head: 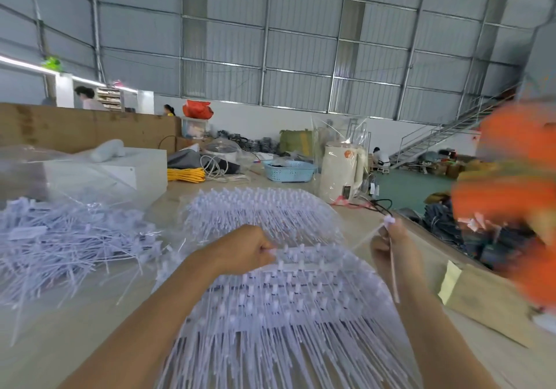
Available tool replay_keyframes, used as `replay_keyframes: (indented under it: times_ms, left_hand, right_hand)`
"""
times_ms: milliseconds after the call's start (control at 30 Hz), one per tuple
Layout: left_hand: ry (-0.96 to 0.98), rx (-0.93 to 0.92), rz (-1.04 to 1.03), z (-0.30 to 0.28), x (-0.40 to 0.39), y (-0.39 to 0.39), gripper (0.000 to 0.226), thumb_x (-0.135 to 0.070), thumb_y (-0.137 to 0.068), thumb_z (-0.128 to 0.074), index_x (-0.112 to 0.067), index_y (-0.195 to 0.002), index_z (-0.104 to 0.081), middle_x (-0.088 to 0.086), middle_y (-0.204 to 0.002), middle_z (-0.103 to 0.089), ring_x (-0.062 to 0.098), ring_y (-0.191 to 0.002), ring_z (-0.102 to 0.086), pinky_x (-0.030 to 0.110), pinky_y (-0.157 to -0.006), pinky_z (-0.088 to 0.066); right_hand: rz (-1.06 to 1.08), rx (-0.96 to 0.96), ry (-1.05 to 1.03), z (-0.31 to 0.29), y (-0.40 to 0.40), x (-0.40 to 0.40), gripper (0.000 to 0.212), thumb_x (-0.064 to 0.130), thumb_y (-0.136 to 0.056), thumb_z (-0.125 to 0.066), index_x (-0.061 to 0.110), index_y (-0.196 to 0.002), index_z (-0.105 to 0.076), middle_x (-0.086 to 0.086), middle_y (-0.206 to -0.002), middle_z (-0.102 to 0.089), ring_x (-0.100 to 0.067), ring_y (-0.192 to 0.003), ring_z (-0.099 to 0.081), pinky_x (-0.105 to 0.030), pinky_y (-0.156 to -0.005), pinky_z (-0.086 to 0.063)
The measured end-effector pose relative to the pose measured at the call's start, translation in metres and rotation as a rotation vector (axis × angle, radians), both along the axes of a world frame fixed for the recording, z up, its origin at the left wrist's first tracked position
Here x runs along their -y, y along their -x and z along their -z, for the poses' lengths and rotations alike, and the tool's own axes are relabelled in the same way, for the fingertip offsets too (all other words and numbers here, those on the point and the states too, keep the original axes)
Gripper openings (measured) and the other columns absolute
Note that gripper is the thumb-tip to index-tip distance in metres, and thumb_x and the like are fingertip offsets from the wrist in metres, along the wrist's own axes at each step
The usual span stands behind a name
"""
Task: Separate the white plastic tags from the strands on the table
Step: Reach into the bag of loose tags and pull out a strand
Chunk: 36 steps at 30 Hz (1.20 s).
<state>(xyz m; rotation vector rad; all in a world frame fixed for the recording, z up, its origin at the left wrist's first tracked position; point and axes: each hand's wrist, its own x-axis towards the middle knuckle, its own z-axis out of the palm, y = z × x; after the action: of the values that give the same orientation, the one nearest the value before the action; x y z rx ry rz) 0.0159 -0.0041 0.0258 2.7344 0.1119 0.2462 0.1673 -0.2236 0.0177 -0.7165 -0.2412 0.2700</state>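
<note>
Head view: a person sits at a table [75, 322] heaped with white plastic tags, a loose pile [60, 238] on the left and joined strands [288, 304] fanned out in front. The left hand [246, 250] pinches the top strip [301, 265] at its end, fingers curled tight. The right hand [391, 247] grips one freed tag [389, 221], fingers closed round its stem, lifted just above the strip. To do this well, probably steady the strip firmly and pull each tag cleanly sideways.
</note>
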Motion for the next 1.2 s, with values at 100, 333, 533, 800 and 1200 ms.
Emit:
replay_keyframes:
  times_ms: [100,333,533,800,1200]
  left_hand:
    - [0.077,0.137,-0.011,0.007,0.006,-0.011,0.030,-0.025,-0.093,-0.061,-0.014,-0.065,-0.063,0.015,-0.092,-0.069,0.027,-0.094,-0.066,0.024,-0.082,-0.048]
    - [-0.006,0.243,-0.021,0.021,0.011,-0.019,0.037,-0.031,-0.097,-0.052,-0.007,-0.123,-0.064,0.019,-0.101,-0.063,0.024,-0.090,-0.060,0.019,-0.068,-0.032]
    - [0.267,0.387,0.018,0.006,0.034,-0.019,0.051,-0.049,-0.091,-0.050,-0.003,-0.082,-0.071,0.015,-0.079,-0.060,0.017,-0.078,-0.055,0.030,-0.077,-0.043]
    - [0.795,-0.025,0.178,-0.002,0.071,-0.008,0.026,-0.005,-0.091,-0.060,0.003,-0.115,-0.059,0.019,-0.101,-0.068,0.019,-0.079,-0.069,0.035,-0.081,-0.058]
    - [1.114,0.474,-0.038,-0.039,0.065,0.005,0.024,-0.009,-0.100,-0.044,-0.014,-0.099,-0.068,-0.002,-0.060,-0.052,0.006,-0.042,-0.037,0.017,-0.042,-0.033]
  right_hand:
    - [-0.125,-0.021,-0.130,0.009,0.004,-0.009,0.020,0.005,-0.096,-0.040,0.013,-0.080,-0.048,0.005,-0.060,-0.043,-0.001,-0.042,-0.035,-0.010,-0.037,-0.030]
    - [-0.303,0.378,0.326,0.004,0.038,-0.050,0.024,0.022,-0.097,-0.046,0.015,-0.075,-0.052,0.005,-0.057,-0.050,-0.005,-0.045,-0.036,-0.015,-0.037,-0.026]
    - [0.008,0.511,0.545,0.013,0.050,-0.063,0.032,0.025,-0.096,-0.051,0.016,-0.066,-0.058,0.008,-0.052,-0.054,-0.008,-0.045,-0.038,-0.018,-0.040,-0.030]
    - [0.563,0.544,0.612,0.007,0.051,-0.065,0.031,0.035,-0.090,-0.059,0.022,-0.062,-0.063,0.006,-0.052,-0.052,-0.006,-0.048,-0.044,-0.025,-0.054,-0.035]
    - [0.329,0.614,0.396,0.004,0.049,-0.057,0.044,0.045,-0.090,-0.046,0.023,-0.127,-0.052,0.002,-0.102,-0.059,-0.011,-0.059,-0.057,-0.022,-0.042,-0.044]
